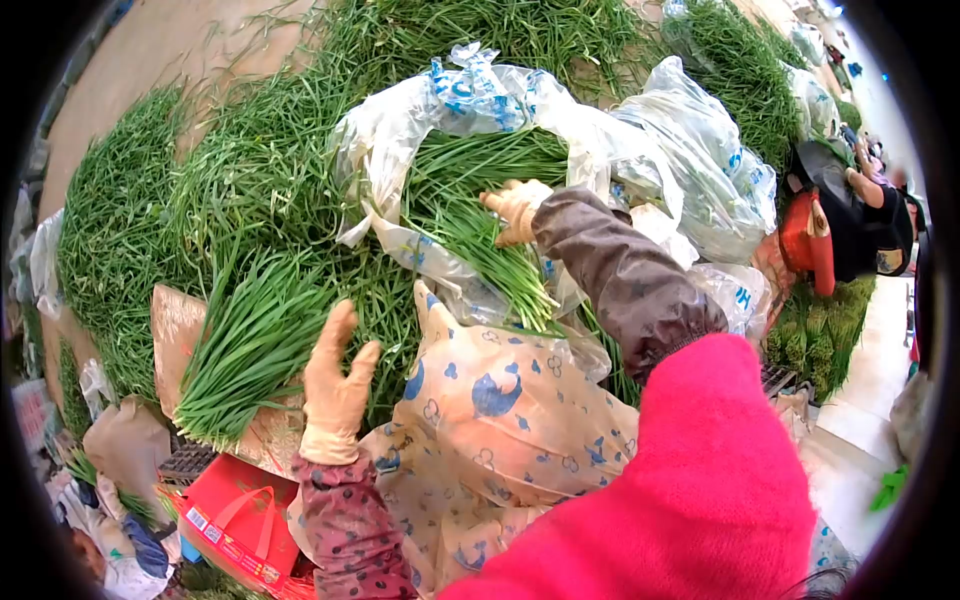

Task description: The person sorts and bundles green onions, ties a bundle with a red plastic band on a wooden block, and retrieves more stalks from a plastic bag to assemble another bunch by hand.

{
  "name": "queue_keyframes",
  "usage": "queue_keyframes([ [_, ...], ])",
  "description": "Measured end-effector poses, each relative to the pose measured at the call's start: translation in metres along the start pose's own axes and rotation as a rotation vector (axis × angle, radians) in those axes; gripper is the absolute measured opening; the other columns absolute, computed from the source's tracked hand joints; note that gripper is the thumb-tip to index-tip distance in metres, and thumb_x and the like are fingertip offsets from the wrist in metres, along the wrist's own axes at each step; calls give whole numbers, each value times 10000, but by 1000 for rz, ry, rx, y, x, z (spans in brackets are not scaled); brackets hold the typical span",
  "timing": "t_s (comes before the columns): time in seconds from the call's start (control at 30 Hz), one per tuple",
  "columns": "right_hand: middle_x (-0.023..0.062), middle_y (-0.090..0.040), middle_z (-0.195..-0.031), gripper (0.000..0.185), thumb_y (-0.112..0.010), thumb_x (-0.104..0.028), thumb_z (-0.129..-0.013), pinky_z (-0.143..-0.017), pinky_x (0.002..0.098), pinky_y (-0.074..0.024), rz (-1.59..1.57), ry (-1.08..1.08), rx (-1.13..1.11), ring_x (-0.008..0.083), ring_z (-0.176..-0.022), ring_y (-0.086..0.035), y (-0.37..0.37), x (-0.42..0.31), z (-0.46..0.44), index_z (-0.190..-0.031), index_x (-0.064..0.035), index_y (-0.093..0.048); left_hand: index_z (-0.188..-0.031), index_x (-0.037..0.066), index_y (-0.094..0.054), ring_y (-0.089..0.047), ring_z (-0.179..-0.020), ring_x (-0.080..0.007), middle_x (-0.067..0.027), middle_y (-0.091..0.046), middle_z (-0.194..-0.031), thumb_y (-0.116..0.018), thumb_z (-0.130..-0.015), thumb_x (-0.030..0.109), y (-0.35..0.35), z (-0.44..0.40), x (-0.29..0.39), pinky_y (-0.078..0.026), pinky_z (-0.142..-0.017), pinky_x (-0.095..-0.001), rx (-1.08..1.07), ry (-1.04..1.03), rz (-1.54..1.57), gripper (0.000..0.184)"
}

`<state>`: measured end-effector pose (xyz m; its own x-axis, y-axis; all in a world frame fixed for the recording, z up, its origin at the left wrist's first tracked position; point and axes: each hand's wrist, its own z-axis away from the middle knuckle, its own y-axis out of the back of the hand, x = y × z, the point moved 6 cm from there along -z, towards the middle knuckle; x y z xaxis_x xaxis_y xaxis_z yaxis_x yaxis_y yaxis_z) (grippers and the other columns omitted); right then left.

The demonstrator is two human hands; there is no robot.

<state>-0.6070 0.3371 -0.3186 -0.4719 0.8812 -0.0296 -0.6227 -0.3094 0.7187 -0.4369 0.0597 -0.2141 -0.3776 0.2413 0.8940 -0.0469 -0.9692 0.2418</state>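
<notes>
My left hand [337, 385], in a cream glove, is raised with thumb and fingers apart and holds nothing. Just left of it, a bundle of green garlic chives [245, 345] lies on a brown board [178, 325], its cut ends toward me. My right hand [518, 210], gloved too, is over chives [480, 250] in an open clear plastic bag [385, 130]. Its fingers look loosely apart, and whether they touch the stalks is hard to tell. The pale cut ends of these chives stick out over the bag's near edge.
Loose chives [120, 210] are heaped left and behind. More plastic bags [700, 150] lie to the right. A patterned apron [500, 400] covers my lap. A red box [240, 520] stands at lower left. Another person [860, 200] sits at the far right near stacked bundles [825, 330].
</notes>
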Motion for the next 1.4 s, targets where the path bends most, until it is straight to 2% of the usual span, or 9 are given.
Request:
queue_keyframes([
  [0.1, 130, -684, -985, 524, -639, -464, -841, -791, 396, -531, -30, -47, -120, 322, -949, -656, -18, 5, -1, -1231, -119, -575, -1391, 34, -419, -512, -1227, -243, -142, -539, -1321, -672, -839, 67, -58, -36, -3, -392, -1032, -329, -225, -51, 152, 609],
  [0.17, 122, -687, -973, 474, -639, -454, -835, -792, 410, -529, -56, 19, -174, 313, -940, -660, -21, 0, 17, -1181, -131, -611, -1450, 113, -350, -423, -1314, -300, -109, -452, -1416, -616, -705, -86, -96, -61, 9, -323, -1098, -421, -239, -460, -661, 815],
  [0.33, 124, -618, -1229, 631, -485, -609, -860, -970, 383, -446, -417, 141, -295, 293, -1137, -576, -27, 37, 8, -1307, -171, -558, -1513, 182, -148, -235, -1427, -274, -67, -240, -1545, -645, -702, 16, -193, -100, -19, -187, -1141, -521, -337, -898, -1146, 966],
  [0.53, 190, -650, -1079, 300, -488, -176, -880, -891, 403, -485, -353, -337, 265, 354, -1039, -607, -10, 149, -87, -1136, -126, -636, -1519, 172, -82, -289, -1400, -288, -82, -289, -1519, -737, -655, 84, -246, -135, -53, -227, -1106, -569, -715, -687, -1172, 1088],
  [0.8, 168, -650, -1105, 345, -574, -220, -871, -896, 391, -482, 5, -353, 246, 336, -1040, -610, -25, 180, -174, -1213, -182, -599, -1432, 185, -342, -305, -1361, -309, -71, -354, -1446, -520, -833, 97, -255, -119, -71, -260, -1034, -647, -667, -648, -1141, 630],
  [0.97, 160, -664, -1071, 365, -619, -274, -875, -870, 392, -492, -82, -239, 285, 331, -992, -630, -13, 179, -171, -1231, -199, -582, -1429, 191, -363, -241, -1388, -365, -78, -317, -1489, -536, -806, 71, -233, -97, -47, -248, -1036, -658, -536, -781, -1017, 657],
  [1.1, 150, -678, -1009, 314, -618, -284, -900, -791, 366, -513, -227, -80, 433, 320, -908, -651, 27, 173, -149, -1196, -183, -586, -1406, 152, -408, -335, -1328, -385, -131, -401, -1422, -618, -712, 1, -204, -88, -17, -302, -1069, -532, -550, -664, -581, 740],
  [1.2, 140, -679, -1008, 306, -601, -274, -920, -787, 360, -515, -306, -15, 659, 290, -906, -659, 50, 168, -119, -1179, -112, -585, -1359, 73, -454, -461, -1224, -384, -159, -512, -1301, -614, -672, -79, -188, -87, -33, -359, -1059, -434, -625, -271, 38, 722],
  [1.4, 150, -669, -1019, 293, -562, -239, -890, -825, 393, -516, -329, 14, 328, 319, -933, -643, 52, 92, -34, -1133, -92, -636, -1261, 70, -548, -515, -1129, -379, -170, -580, -1195, -589, -744, -7, -143, -88, -28, -418, -959, -440, -184, -417, -429, 524],
])
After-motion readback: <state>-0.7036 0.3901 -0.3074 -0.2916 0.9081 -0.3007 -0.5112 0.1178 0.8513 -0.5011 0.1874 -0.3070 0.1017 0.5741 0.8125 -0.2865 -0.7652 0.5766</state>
